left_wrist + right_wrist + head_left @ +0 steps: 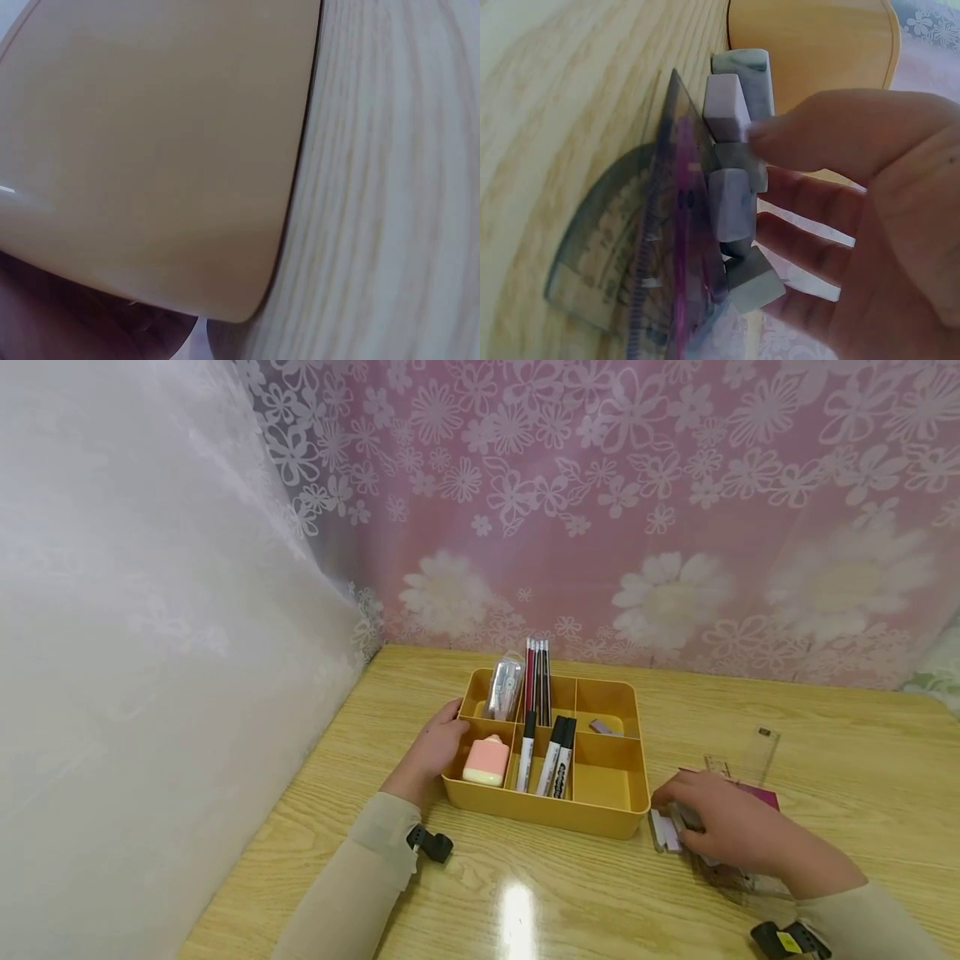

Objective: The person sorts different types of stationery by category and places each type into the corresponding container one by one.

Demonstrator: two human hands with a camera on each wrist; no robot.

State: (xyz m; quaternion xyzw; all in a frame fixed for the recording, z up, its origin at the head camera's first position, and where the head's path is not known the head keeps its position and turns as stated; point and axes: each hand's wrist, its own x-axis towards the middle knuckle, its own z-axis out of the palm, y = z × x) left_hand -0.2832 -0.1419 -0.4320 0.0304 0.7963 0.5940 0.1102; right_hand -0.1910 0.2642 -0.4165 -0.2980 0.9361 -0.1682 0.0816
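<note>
A yellow divided organizer tray (547, 817) stands on the table. My left hand (435, 747) grips its left side, thumb over the rim; the tray's smooth outer wall (165, 150) fills much of the left wrist view. To the tray's right, my right hand (731, 822) is at a group of grey and lilac erasers (666, 835). In the right wrist view the thumb (810, 139) presses a lilac eraser (724, 105), with the fingers curled behind the group. A clear protractor (592, 240) and a clear purple-edged drawing tool (681, 247) lie beside the erasers.
Inside the tray are a clear case (504, 687), several pencils (537, 681), black-capped markers (549, 768), a pink and cream bottle-shaped item (487, 760) and one small eraser (602, 727). Beyond my right hand lies a clear ruler (763, 752). A floral curtain (637, 527) hangs behind the table.
</note>
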